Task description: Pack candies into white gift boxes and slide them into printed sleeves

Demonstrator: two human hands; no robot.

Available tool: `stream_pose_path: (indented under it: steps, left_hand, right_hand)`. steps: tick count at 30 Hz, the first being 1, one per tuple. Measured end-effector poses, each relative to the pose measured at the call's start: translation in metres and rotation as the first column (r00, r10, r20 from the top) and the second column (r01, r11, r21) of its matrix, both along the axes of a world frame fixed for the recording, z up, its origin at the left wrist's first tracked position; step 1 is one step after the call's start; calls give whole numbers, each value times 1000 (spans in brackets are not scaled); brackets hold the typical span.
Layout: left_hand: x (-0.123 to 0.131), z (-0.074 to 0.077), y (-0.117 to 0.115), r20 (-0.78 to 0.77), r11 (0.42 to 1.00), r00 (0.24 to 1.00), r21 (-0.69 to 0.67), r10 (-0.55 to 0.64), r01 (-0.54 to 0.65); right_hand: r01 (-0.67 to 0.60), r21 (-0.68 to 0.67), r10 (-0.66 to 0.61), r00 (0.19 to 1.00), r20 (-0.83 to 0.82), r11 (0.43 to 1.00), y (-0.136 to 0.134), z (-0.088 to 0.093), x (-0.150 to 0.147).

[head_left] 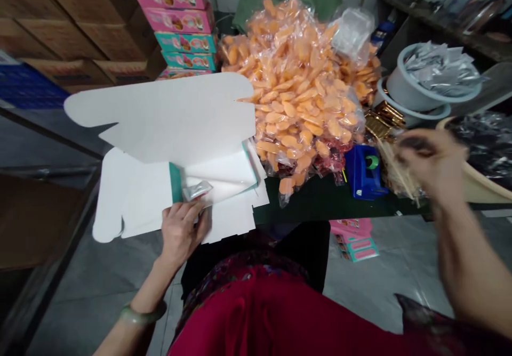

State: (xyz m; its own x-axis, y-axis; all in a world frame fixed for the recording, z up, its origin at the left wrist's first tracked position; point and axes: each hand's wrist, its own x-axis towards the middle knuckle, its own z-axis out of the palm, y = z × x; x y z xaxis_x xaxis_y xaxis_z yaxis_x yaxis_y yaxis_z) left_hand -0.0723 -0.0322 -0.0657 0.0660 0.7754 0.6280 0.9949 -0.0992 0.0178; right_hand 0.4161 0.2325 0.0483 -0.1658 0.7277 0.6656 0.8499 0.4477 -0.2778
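Note:
An open white cardboard box [224, 172] with teal edges lies unfolded on the table, its lid [180, 113] tipped back. My left hand [182, 231] is closed over its front edge, fingers curled, the index finger against a small silver packet [198, 189] inside. Something reddish shows under that finger, too small to name. Off to the right, my right hand [434, 156] is smeared by motion, fingers bent, above a bundle of thin wooden sticks [400, 172]. A dark patch appears between its fingers and thumb; whether it is an object I cannot tell.
Bagged orange oval pieces [296, 89] are heaped behind the box. A blue tape dispenser [364, 175] stands right of them. Further right are a bucket of silver packets [436, 92], gold packets [384, 119] and a basin [480, 177] of dark packets. Pink and teal boxes [176, 20] are stacked behind.

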Motion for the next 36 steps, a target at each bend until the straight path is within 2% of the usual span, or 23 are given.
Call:
stream_pose_path:
  steps: [1,2,3,5,7,8,11,13,14,16,18,19,22,24,26,28,31,33,34,35,36]
  left_hand:
    - [1,0,0,5,1000,1000,7,-3,3]
    - [2,1,0,10,1000,1000,11,-5,5]
    - [3,2,1,14,1000,1000,13,-8,8]
    - [4,4,1,23,1000,1000,15,-13,13]
    - [5,6,0,35,1000,999,12,-22,21]
    - [5,7,0,42,1000,999,10,-29,28]
    - [3,9,-2,71,998,996,-11,-57,58]
    - [0,10,-5,101,996,992,-23,-78,81]
    - [-1,10,-7,116,996,990,-28,-86,90]
    - [-1,12,-12,140,994,985,-36,-99,105]
    - [1,17,-16,156,994,983,-44,-97,105]
    - [2,21,-18,159,995,984,-42,-86,94]
    - [2,34,-17,146,998,988,-13,-56,59]
    - [-2,42,-4,146,992,981,-6,-124,126]
    - [-9,47,19,164,967,961,-88,-224,241]
    - [-17,47,48,179,908,947,-283,-268,310]
    - [-27,42,87,197,741,949,-593,-246,316]
    - [-32,38,104,240,652,947,-687,-213,320]
    - [-34,37,108,264,635,946,-702,-188,322]
    - [-35,36,111,287,631,944,-706,-161,322]
    - [-36,35,112,311,633,941,-704,-134,323]
  right_hand:
    - [-161,-40,162,986,32,986,-24,-16,-29]
    - [-229,-67,233,971,57,971,-45,-34,-55]
    - [-228,-102,236,969,77,968,-62,-51,-77]
    - [-143,-159,168,973,156,977,-80,-80,-105]
    - [-57,-193,106,961,253,980,-79,-96,-114]
    - [-32,-196,90,951,297,980,-74,-98,-114]
    - [8,-158,48,937,345,987,-56,-85,-115]
    - [-18,-99,44,963,266,995,-54,-68,-129]
    - [-73,-76,88,973,215,994,-58,-59,-144]
    - [-253,-69,262,949,176,965,-72,-45,-185]
    - [-431,-142,453,848,273,891,-87,-38,-236]
    - [-469,-193,507,785,356,862,-93,-37,-261]
    - [-444,-330,551,611,568,833,-94,-37,-323]
    - [-406,-394,563,519,643,824,-87,-37,-343]
    - [-389,-483,618,423,663,784,-81,-36,-349]
    - [-385,-591,703,329,631,709,-79,-34,-345]
    - [-448,-677,810,273,519,584,-81,-30,-329]
    - [-556,-670,871,305,384,491,-78,-27,-311]
    - [-610,-642,885,355,303,464,-74,-24,-301]
    - [-651,-594,873,437,217,473,-66,-21,-289]
    - [-668,-528,826,548,127,525,-55,-17,-275]
